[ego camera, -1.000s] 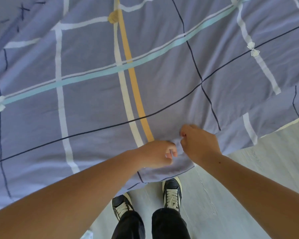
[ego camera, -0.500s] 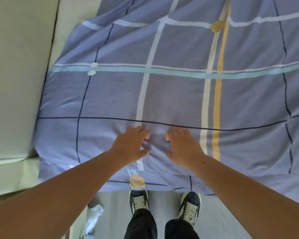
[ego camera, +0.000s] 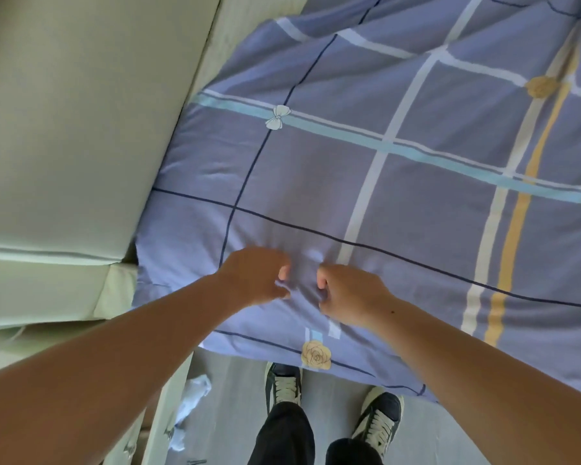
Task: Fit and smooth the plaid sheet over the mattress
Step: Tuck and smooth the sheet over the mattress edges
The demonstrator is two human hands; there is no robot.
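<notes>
The plaid sheet, lavender-blue with white, teal, yellow and dark lines, lies spread over the mattress and hangs over its near edge. My left hand and my right hand sit side by side near the sheet's front left corner. Both have their fingers curled into the cloth, pinching a small raised fold of sheet between them. A printed rose marks the hanging hem just below my hands. The mattress itself is hidden under the sheet.
A pale padded headboard runs along the left of the bed. My two dark sneakers stand on the grey floor right under the hem. A crumpled white cloth lies on the floor at the left.
I have shifted left along the bed toward the headboard corner. My hands lay flat with spread fingers half a second ago; now their fingers have curled and gathered a fold of sheet.
</notes>
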